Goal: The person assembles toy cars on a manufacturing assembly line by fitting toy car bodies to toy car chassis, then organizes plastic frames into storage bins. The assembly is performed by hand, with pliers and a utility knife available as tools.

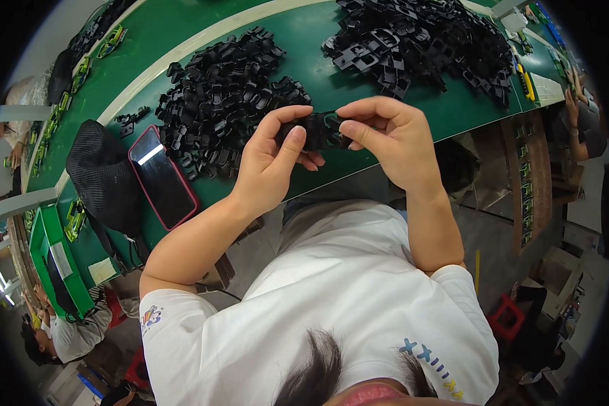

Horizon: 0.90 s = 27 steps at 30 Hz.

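Between my two hands, above the near edge of the green table (304, 51), is a small black plastic part (315, 130). My left hand (272, 152) grips its left side between thumb and fingers. On its right side, my right hand (398, 139) pinches it with thumb and forefinger. My fingers cover much of it, so I cannot tell whether it is one piece or two joined. Just beyond my left hand lies a heap of small black plastic parts (213, 101). Farther right is a second heap of flatter black plastic parts (419, 44).
At the left lie a phone in a red case (162, 177) and a black mesh bag (101, 162). A green tray (47, 227) stands at the far left. Yellow-handled cutters (525, 81) rest at the right end. Other people sit at both sides.
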Tool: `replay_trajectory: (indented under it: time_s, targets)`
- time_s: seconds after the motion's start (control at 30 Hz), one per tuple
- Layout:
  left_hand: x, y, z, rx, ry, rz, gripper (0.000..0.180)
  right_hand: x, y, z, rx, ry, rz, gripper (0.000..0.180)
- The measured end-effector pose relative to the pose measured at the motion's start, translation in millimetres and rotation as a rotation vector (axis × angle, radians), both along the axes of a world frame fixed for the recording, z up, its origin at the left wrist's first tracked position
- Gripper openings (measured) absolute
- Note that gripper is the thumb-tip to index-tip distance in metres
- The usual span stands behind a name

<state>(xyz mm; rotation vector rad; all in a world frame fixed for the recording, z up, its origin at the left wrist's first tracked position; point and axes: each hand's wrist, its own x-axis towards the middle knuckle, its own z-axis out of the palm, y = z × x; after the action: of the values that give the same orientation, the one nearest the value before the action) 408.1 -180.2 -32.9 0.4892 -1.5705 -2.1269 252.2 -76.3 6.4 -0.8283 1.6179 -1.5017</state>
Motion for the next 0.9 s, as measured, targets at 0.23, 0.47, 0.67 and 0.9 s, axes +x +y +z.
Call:
replay_trajectory:
  time_s: [0.23, 0.47, 0.67, 0.9]
  targets:
    - [2.8, -0.6, 0.6, -0.098, -0.024, 0.001, 0.035, 4.8, -5.1, 2.9, 0.039, 0.157, 0.004, 0.017]
    - [3.1, -6.6, 5.5, 0.169, 0.080, -0.068, 0.031, -1.0, -10.6, -4.8, -0.009, 0.627, -0.135, 0.026]
    - [3.5, -3.1, 7.0, 0.064, 0.036, -0.045, 0.030, -6.1, -6.6, -8.2, 0.130, -0.006, 0.057, 0.023]
    - [1.9, -7.9, 9.0, 0.150, -0.008, -0.036, 0.030, -3.5, -8.2, -9.4, 0.093, -0.118, 0.031, 0.024]
